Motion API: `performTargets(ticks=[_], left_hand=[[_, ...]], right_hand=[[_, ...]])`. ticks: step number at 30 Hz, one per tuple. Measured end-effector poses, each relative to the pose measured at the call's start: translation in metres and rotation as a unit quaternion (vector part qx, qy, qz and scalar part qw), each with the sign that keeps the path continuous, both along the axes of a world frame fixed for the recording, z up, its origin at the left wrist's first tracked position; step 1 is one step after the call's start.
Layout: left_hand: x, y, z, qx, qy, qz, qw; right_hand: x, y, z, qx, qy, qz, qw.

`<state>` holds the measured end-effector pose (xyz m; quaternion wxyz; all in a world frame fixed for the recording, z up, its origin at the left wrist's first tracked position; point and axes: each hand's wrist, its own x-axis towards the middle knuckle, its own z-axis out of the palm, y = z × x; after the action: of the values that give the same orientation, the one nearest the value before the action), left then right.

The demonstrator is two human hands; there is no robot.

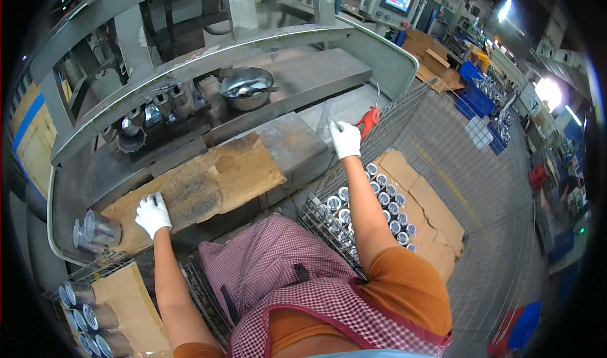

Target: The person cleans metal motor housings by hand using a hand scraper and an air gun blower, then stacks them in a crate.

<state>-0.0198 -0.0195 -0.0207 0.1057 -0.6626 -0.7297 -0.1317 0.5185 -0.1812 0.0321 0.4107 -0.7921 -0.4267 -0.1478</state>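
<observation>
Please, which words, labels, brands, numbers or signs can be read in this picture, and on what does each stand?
No text can be read clearly here.
Lit screen: any writing is too small and blurred.
Stained cardboard under the left hand: no readable lettering.

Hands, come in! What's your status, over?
Left hand open over stained cardboard. Right hand near red object, grip unclear. Metal cups at cardboard's left end. Red object possibly in right hand's way.

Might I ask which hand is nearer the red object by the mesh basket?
Right: the right hand is just left of the red object; the left hand is farther, at the bench cardboard.
</observation>
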Motion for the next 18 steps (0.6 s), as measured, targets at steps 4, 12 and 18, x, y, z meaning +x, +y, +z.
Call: performTargets(ticks=[4,12,18], left_hand=[[0.0014,-0.0017,0.0002,0.15,-0.023,-0.005,0.988],[0.0002,-0.0015,-0.0026,0.118,-0.035,-0.016,0.992],[0.0007,-0.005,0.0026,0.107,-0.018,-0.016,0.994]], right_hand=[[0.0004,-0.0012,-0.0003,-0.01,0.006,0.003,1.0],[-0.0042,-0.0007,0.0033,0.006,0.027,-0.002,1.0],[-0.0045,-0.0005,0.003,0.008,0.023,-0.005,1.0]])
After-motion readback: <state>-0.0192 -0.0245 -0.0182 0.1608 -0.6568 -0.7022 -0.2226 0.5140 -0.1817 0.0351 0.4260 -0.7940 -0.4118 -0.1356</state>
